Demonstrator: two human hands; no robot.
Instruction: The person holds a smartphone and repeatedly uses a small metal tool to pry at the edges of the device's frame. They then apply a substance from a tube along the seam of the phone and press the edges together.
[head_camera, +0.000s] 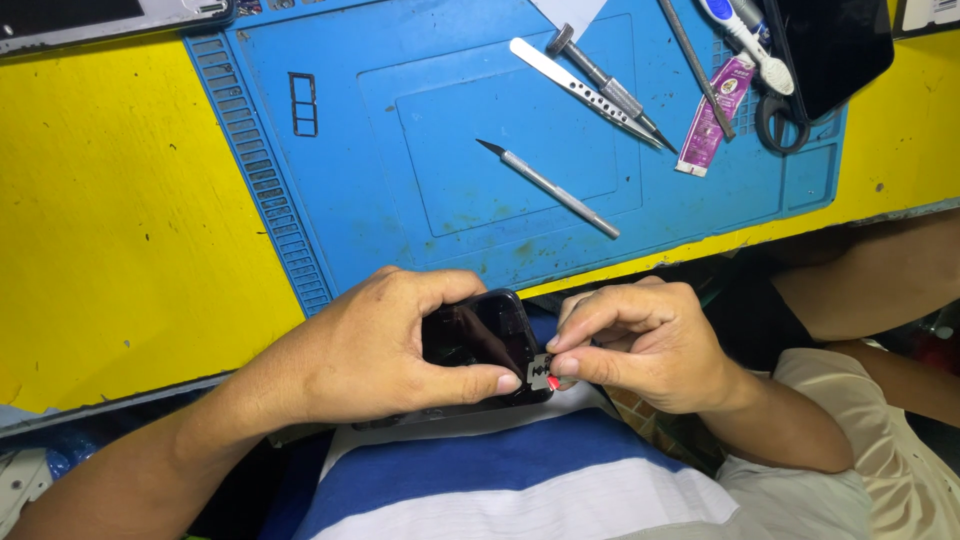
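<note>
The left hand (375, 345) grips a black smartphone (480, 335) over the lap, thumb pressed along its lower edge. The right hand (640, 345) pinches a small razor blade (541, 371) against the phone's corner. Beyond, on the blue work mat (330, 180) over a yellow table (110, 220), lie a craft knife (550, 188), tweezers (575, 85) and a screwdriver (612, 90).

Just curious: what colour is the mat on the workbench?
The mat is blue, seen in the head view, lying on a yellow bench.
</note>
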